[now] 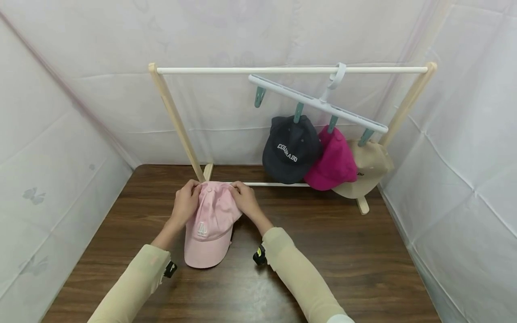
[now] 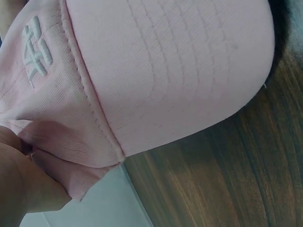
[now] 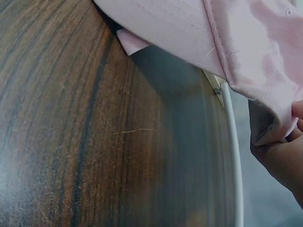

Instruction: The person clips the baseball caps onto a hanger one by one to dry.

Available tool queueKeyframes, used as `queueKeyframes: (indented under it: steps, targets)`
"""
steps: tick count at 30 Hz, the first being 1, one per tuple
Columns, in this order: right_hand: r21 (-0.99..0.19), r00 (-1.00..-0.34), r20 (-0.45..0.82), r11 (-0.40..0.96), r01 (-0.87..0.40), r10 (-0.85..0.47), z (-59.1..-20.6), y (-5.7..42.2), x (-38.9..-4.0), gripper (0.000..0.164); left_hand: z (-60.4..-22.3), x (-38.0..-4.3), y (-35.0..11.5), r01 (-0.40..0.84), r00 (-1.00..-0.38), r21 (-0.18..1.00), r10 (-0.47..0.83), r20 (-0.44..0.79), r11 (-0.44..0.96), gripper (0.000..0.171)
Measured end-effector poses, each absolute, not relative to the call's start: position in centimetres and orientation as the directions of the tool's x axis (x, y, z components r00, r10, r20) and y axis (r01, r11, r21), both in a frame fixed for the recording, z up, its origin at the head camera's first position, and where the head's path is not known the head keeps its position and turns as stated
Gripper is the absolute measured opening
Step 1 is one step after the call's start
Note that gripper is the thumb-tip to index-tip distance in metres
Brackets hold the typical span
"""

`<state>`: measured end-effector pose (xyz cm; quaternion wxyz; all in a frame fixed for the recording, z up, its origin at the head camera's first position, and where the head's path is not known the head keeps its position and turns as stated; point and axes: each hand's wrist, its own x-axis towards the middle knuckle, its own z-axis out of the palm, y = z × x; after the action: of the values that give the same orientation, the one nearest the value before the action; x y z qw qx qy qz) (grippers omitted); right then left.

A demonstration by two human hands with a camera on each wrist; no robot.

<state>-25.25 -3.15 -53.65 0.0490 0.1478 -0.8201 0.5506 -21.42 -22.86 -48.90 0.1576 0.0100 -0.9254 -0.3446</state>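
A pink baseball cap (image 1: 218,211) with a white embroidered "LA" is held between both hands over the left part of the table, its brim pointing toward me. My left hand (image 1: 187,202) grips the cap's left side near the crown. On the opposite side my right hand (image 1: 246,200) pinches the fabric between thumb and fingers. In the left wrist view the stitched brim (image 2: 184,61) fills much of the picture, with the fingers at the lower left. The right wrist view shows the right fingers (image 3: 284,161) curled on the cap's edge.
A wooden rack (image 1: 177,121) with a white bar (image 1: 242,70) stands at the back. From it hangs a tilted clip hanger (image 1: 299,96) holding a dark Colorado cap (image 1: 291,139), a magenta cap (image 1: 335,157) and a beige cap (image 1: 373,161). Its leftmost green clip (image 1: 260,97) holds nothing.
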Motion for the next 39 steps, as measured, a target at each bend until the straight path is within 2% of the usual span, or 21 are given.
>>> queueKeyframes:
  steps: [8, 13, 24, 39]
  targets:
    - [-0.907, -0.953, 0.217, 0.318, -0.277, -0.212, -52.9, -2.7, -25.2, 0.019, -48.2, -21.4, -22.6, 0.125, -0.934, 0.646, -0.132, 0.333, 0.753, 0.020]
    - [-0.895, -0.937, 0.229, 0.321, -0.310, -0.264, -52.2, -2.3, -25.4, 0.023, -47.6, -21.5, -22.5, 0.145, -0.925, 0.647, -0.130, 0.358, 0.748, 0.021]
    - [-0.886, -0.910, 0.274, 0.286, -0.365, -0.312, -50.0, -0.6, -25.7, 0.020, -46.1, -21.6, -21.4, 0.218, -0.912, 0.654, -0.088, 0.402, 0.724, 0.020]
    - [-0.885, -0.909, 0.315, 0.260, -0.385, -0.275, -47.9, 1.2, -25.7, 0.020, -44.5, -21.9, -20.0, 0.267, -0.901, 0.665, -0.064, 0.429, 0.697, 0.020]
